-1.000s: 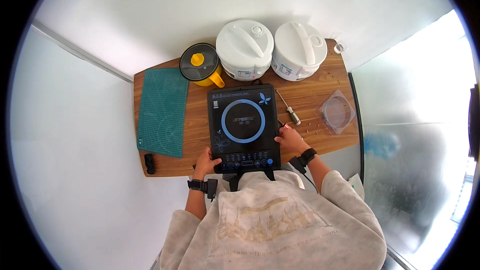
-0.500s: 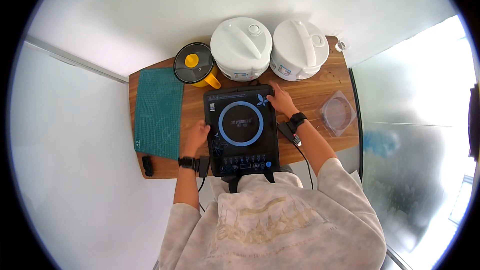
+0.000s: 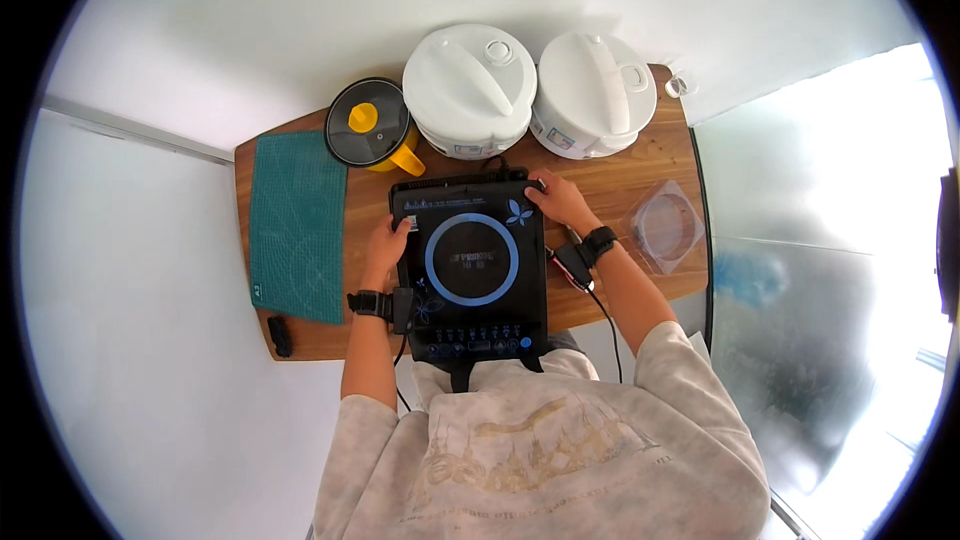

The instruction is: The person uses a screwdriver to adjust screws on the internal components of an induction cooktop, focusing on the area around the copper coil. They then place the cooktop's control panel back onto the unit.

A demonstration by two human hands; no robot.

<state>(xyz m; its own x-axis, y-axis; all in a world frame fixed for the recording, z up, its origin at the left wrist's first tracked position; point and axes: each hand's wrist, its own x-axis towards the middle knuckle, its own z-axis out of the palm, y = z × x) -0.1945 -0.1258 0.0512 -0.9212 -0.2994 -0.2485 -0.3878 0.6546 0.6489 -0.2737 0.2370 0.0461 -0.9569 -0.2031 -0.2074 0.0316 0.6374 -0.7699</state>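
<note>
A flat black induction cooktop [image 3: 471,305] with a blue ring and blue flower prints lies between my hands, its control strip toward my body. My left hand [image 3: 387,243] grips its left edge toward the far corner, thumb on top. At the far right corner, my right hand [image 3: 562,202] is closed round the edge with the thumb over the top. The fingers under the cooktop are hidden. Beyond its far edge shows a dark ridged strip [image 3: 455,181]; whether this belongs to the cooktop or to something beneath cannot be told.
Two white lidded rice cookers [image 3: 470,90] [image 3: 595,95] stand at the back, beside a yellow kettle-like pot [image 3: 370,125] with a dark lid. A green cutting mat [image 3: 297,230] lies left, a small black object [image 3: 279,336] near it. A clear plastic container [image 3: 667,226] sits right on the wooden table [image 3: 590,310].
My left hand has slid farther up the cooktop's left edge. The cooktop has shifted slightly, and more of the dark strip shows beyond its far edge. My right hand keeps its corner.
</note>
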